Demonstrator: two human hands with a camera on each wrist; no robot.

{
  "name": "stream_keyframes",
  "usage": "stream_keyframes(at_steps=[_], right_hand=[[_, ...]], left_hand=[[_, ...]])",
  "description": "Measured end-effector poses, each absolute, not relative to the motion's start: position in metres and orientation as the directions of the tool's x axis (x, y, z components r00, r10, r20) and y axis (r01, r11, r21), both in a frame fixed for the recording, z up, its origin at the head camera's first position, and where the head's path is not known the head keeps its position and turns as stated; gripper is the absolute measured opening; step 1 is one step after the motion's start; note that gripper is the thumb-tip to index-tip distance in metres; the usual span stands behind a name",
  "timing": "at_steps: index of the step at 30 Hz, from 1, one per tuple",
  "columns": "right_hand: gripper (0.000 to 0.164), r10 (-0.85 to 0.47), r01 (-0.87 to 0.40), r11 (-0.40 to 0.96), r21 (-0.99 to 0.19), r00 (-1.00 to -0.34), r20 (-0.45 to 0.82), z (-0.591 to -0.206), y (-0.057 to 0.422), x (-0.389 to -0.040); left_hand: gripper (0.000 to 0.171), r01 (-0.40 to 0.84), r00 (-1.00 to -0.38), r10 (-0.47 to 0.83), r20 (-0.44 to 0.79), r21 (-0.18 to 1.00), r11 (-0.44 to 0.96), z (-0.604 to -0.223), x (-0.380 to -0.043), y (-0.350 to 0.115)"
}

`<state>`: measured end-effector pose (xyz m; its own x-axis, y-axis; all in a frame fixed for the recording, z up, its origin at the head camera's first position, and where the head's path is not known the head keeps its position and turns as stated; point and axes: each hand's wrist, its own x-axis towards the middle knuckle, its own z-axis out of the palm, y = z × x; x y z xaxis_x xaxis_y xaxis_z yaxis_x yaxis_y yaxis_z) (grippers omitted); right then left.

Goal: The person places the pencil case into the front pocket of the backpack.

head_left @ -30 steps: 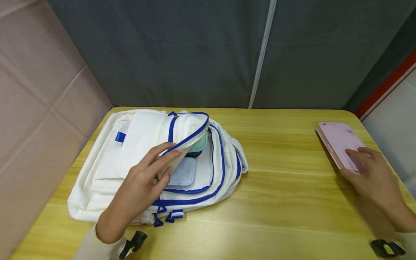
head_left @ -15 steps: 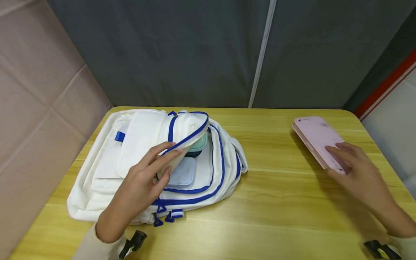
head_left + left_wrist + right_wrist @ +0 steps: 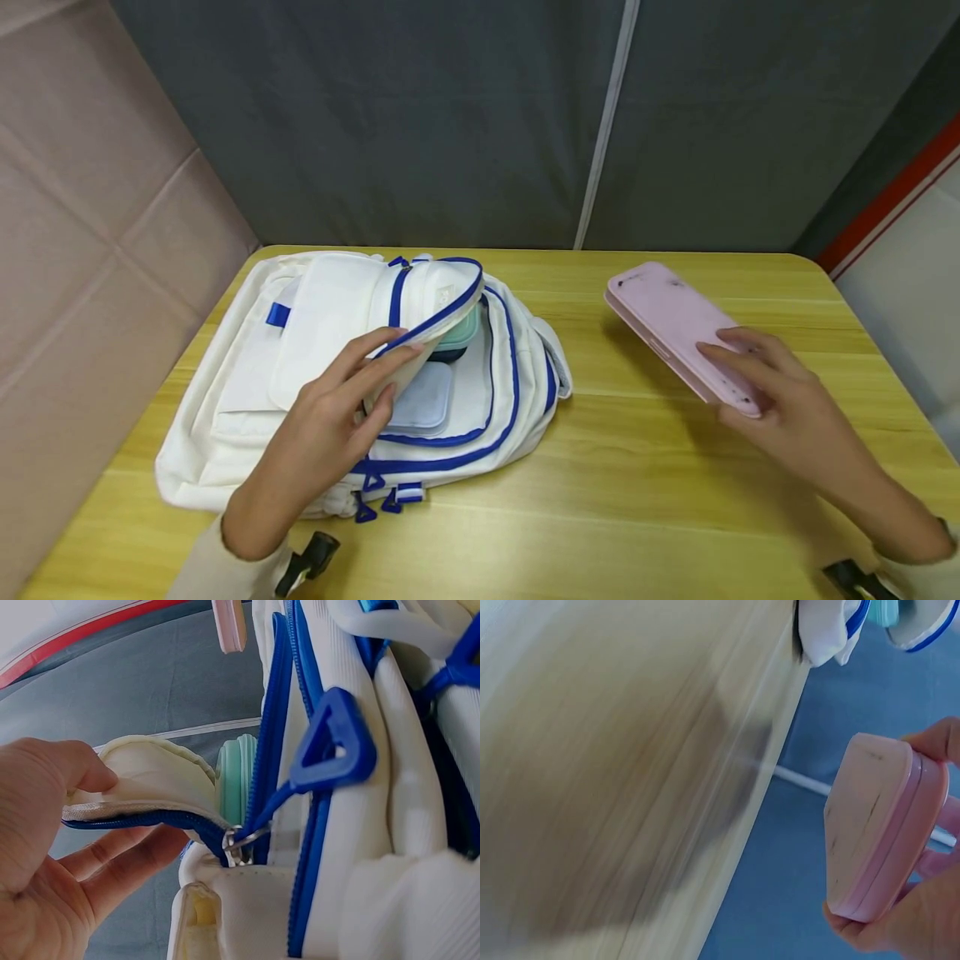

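Note:
A white backpack (image 3: pixel 330 317) with blue zips lies on the left of the table, its front pocket unzipped. My left hand (image 3: pixel 322 425) pinches the edge of the pocket flap (image 3: pixel 157 780) between thumb and fingers, lifting it back. Under the flap a pale blue flat box (image 3: pixel 423 398) and a mint green box (image 3: pixel 460 331) show, with something dark beneath the green one. My right hand (image 3: pixel 787 408) grips one end of a flat pink case (image 3: pixel 667 312) with small dark marks and a seam along its side. The case is raised over the table, right of the backpack.
The yellow wood table (image 3: pixel 600 500) ends at a dark grey curtain (image 3: pixel 375 125) behind it. Blue triangular zip pulls (image 3: pixel 367 510) hang at the backpack's near side. A pinkish fabric wall (image 3: pixel 97 250) stands on the left.
My right hand has carried the pink case leftward across the table, nearer the backpack. My left hand keeps its hold on the flap and has not moved.

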<state>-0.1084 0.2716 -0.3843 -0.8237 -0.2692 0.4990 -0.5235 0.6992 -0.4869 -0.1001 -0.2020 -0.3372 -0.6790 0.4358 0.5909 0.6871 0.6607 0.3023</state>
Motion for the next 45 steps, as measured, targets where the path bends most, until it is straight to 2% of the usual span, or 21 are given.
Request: stream_keyframes(at_steps=[10, 19, 45], right_hand=[[0.078, -0.429, -0.618, 0.635, -0.464, -0.781, 0.453, -0.374, 0.242, -0.098], [0.082, -0.498, -0.65, 0.599, -0.468, -0.76, 0.418, -0.368, 0.215, -0.095], [0.067, -0.699, -0.75, 0.423, -0.509, -0.627, 0.344, -0.364, 0.155, -0.099]], left_hand=[[0.061, 0.682, -0.683, 0.433, 0.588, 0.301, 0.667, -0.337, -0.1, -0.202], [0.06, 0.681, -0.684, 0.434, 0.587, 0.3, 0.668, -0.337, -0.1, -0.201], [0.058, 0.679, -0.682, 0.441, 0.583, 0.281, 0.679, -0.334, -0.099, -0.199]])
